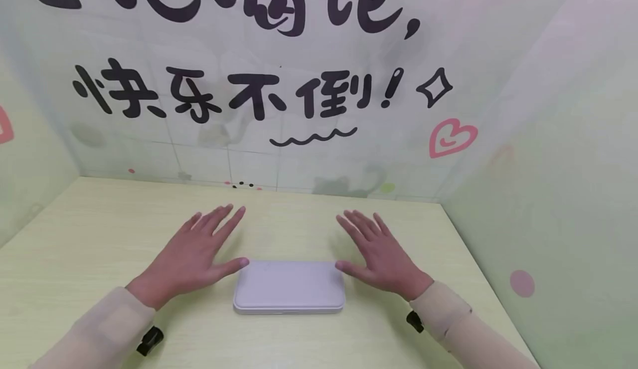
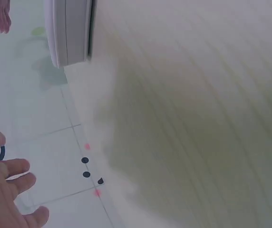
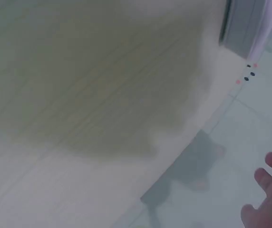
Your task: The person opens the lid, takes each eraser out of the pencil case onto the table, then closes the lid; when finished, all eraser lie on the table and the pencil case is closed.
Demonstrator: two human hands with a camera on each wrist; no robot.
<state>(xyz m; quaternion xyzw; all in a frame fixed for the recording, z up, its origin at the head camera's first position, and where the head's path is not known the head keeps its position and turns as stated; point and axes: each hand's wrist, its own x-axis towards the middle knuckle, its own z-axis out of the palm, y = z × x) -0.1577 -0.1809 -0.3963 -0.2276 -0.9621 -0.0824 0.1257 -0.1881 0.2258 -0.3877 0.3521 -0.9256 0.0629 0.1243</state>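
While ungripped, a flat, rectangular lilac case [image 1: 289,285] is flanked, lower centre.
Bare left hand [image 1: 193,258] and right hand [image 1: 382,256] are outstretched.

Pale sleeves [image 1: 102,324], black fittings [image 1: 150,341] near wrists

So someone's left hand [image 1: 191,261] and right hand [image 1: 384,261] are out over a light wood-look table [image 1: 284,347], fingers stretched forward, with a flat pale-lilac case [image 1: 289,286] lying between them. Each thumb points in at one of its far corners, though it's hard to tell if they're actually touching it. Both arms have pale sleeves [image 1: 473,336], with a little black clip [image 1: 150,341] under each wrist. Behind that there's a whitish wall [image 1: 324,164] with chunky dark Chinese lettering [image 1: 257,95], a squiggly line [image 1: 314,138] and a pink heart [image 1: 452,138].
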